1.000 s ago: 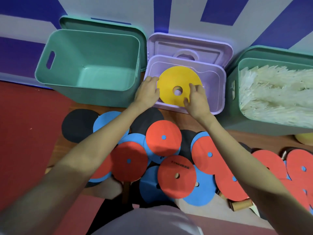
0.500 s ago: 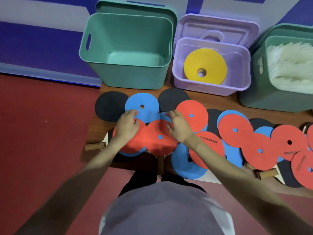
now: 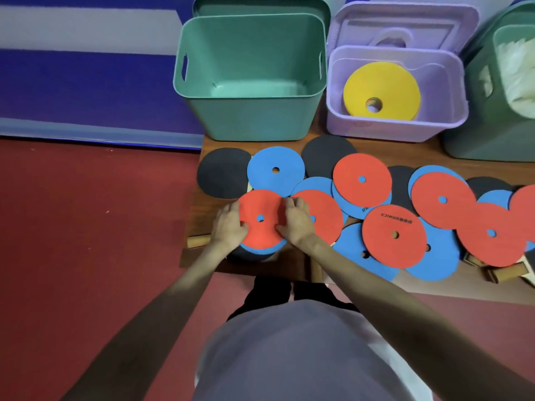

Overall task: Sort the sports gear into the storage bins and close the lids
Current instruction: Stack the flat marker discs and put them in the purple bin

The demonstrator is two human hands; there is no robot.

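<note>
Several flat red, blue and black discs lie overlapping on a low wooden table [image 3: 197, 250]. My left hand [image 3: 228, 225] grips the left edge of a red disc [image 3: 262, 208] at the table's near left corner. My right hand [image 3: 295, 221] holds that disc's right edge, fingers curled over it. A blue disc shows under its lower rim. A yellow disc [image 3: 382, 88] lies inside the purple bin [image 3: 396, 127]. An empty green bin [image 3: 249, 117] stands to the purple bin's left.
Lids stand behind the green bin [image 3: 260, 4] and the purple bin [image 3: 402, 21]. A second green bin [image 3: 492, 123] at the right holds white material. Red floor lies left of the table. Small wooden blocks [image 3: 198, 241] poke out under the discs.
Both hands left the yellow disc in the purple bin, drew back to the table and took hold of a red disc at the near left. The camera view shifted left.
</note>
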